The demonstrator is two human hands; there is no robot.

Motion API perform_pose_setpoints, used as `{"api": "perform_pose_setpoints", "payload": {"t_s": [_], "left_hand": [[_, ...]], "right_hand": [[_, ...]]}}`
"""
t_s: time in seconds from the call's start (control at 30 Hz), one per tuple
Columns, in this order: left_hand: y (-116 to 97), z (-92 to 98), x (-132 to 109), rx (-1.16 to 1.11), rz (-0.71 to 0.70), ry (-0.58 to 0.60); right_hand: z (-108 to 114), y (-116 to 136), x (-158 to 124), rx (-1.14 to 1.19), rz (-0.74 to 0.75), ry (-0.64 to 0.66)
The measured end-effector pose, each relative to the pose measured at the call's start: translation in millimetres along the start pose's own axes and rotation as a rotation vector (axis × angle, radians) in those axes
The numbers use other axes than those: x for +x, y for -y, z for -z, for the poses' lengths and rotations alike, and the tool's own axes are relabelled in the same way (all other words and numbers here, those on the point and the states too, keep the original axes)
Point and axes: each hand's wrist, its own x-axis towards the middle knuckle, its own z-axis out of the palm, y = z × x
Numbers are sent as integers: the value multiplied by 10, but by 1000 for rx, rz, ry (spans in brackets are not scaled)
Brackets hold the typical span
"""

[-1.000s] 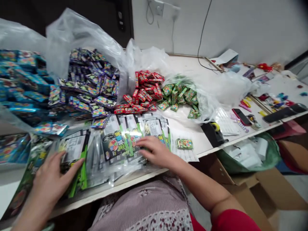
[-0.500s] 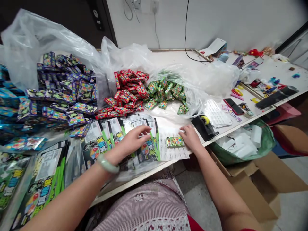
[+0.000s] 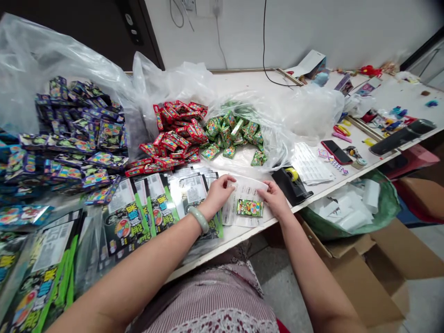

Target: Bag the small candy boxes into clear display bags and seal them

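My left hand, with a pale green bangle on its wrist, pinches the left edge of a white sticker sheet lying near the table's front edge. My right hand pinches the sheet's right edge. A single small green box rests on that sheet between my hands. Left of the sheet lie fanned black-and-green printed bags in clear sleeves.
Piles of small boxes sit behind in plastic bags: purple, red, green. A black tape dispenser, more white sheets and a phone lie right. A green bin and cardboard boxes stand below the table.
My left hand moved right from the printed bags to the sheet's left edge. My right hand left the bags, went to the sheet by the green box and now pinches it.
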Motion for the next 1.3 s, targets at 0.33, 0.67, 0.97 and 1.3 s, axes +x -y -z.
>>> {"api": "perform_pose_setpoints", "payload": {"t_s": [0.33, 0.67, 0.97, 1.3], "left_hand": [[73, 23, 69, -275, 23, -89], [-301, 403, 150, -412, -57, -126], [-667, 989, -252, -414, -103, -200], [-438, 1318, -913, -403, 9, -326]], "right_hand": [[-32, -20, 82, 11, 69, -128], [-469, 347, 278, 65, 253, -98], [-843, 863, 110, 113, 418, 0], [-1151, 864, -535, 230, 318, 172]]}}
